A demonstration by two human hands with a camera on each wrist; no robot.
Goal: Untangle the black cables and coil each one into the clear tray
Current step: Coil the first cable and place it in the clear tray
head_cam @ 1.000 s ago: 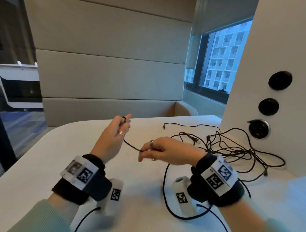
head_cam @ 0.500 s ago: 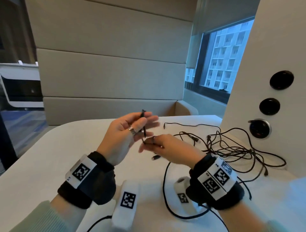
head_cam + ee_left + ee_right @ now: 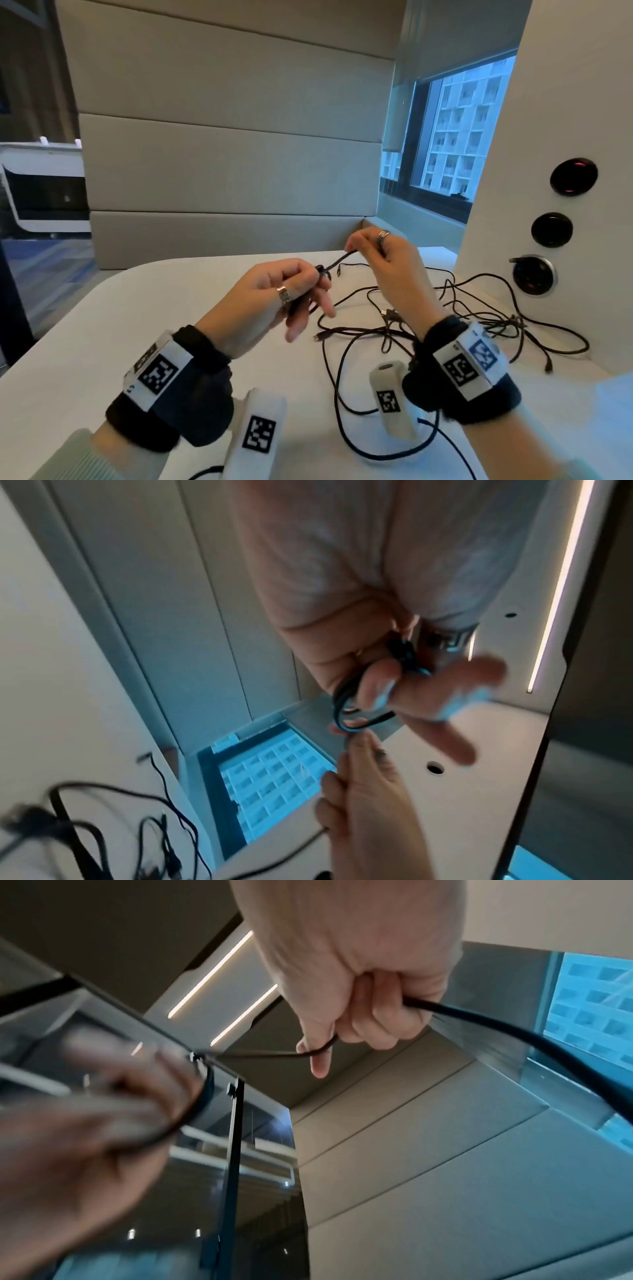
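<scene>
Above the white table, both hands work one black cable. My left hand pinches a small loop of that cable between thumb and curled fingers, the other fingers spread below. My right hand is higher and to the right, and grips the same cable in a fist. A short taut stretch runs between the hands. The remaining black cables lie tangled on the table under and right of my right wrist. A pale bluish edge at the right may be the clear tray.
A white panel with three round sockets stands at the table's right side, next to the tangle. A beige padded seat back runs behind the table. One loose cable loops across the near table between my wrists.
My right hand has risen up and to the right, drawing the cable out. My left hand, open-palmed half a second ago, has curled onto the loop.
</scene>
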